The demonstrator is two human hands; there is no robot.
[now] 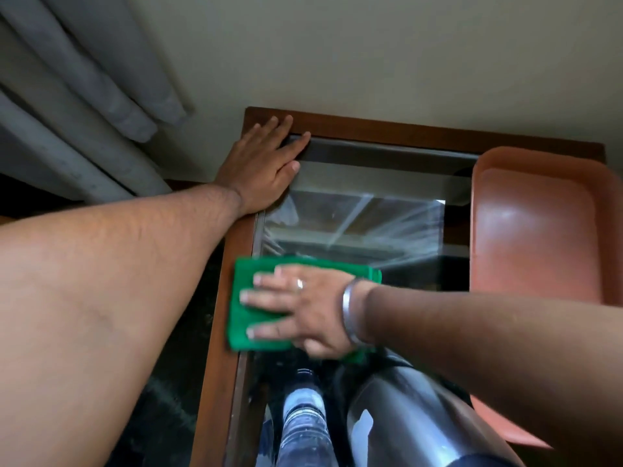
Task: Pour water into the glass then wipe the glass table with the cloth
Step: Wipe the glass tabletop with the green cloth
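A green cloth (244, 318) lies flat on the glass table (357, 227), at its left side near the wooden frame. My right hand (296, 311) presses down on the cloth with fingers spread, a ring and a metal bangle showing. My left hand (266, 163) rests flat on the table's far left corner, fingers apart, holding nothing. Wet streaks show on the glass beyond the cloth. A clear plastic bottle (303, 429) and a steel tumbler (414, 423) stand at the near edge, below my right arm.
An orange plastic tray (536, 230) takes up the table's right side. The brown wooden frame (219, 335) borders the glass. A pale wall stands behind the table and grey curtains (77, 106) hang at the left.
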